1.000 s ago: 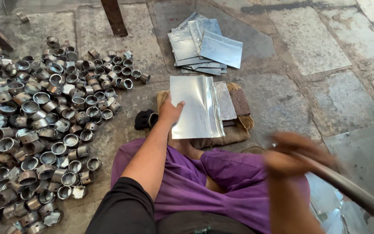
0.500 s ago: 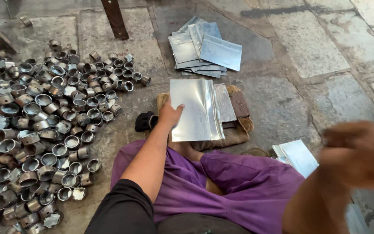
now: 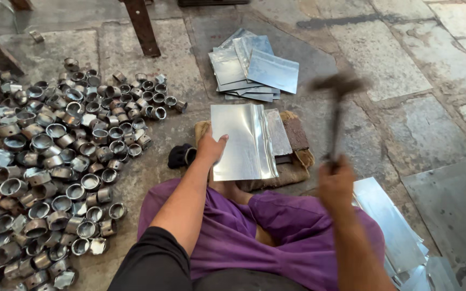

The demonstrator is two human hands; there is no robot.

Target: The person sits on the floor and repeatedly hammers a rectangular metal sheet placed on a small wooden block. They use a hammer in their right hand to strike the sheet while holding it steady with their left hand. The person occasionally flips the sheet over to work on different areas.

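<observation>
My left hand [image 3: 210,147] presses on the left edge of a shiny metal sheet [image 3: 244,141] that lies on a worn block with cloth padding [image 3: 295,161] in front of my purple-clad legs. My right hand [image 3: 334,180] grips the handle of a hammer [image 3: 336,89], raised and blurred with motion above the right side of the block. The hammer's head is up near a stack of cut metal sheets.
A big heap of small metal rings and cups [image 3: 55,161] covers the stone floor on the left. A stack of flat metal sheets [image 3: 254,67] lies beyond the block, and more sheets [image 3: 392,226] lie at my right. A wooden post [image 3: 141,27] stands behind.
My right hand swung the hammer from low at the right up above the block. The left hand stayed on the sheet.
</observation>
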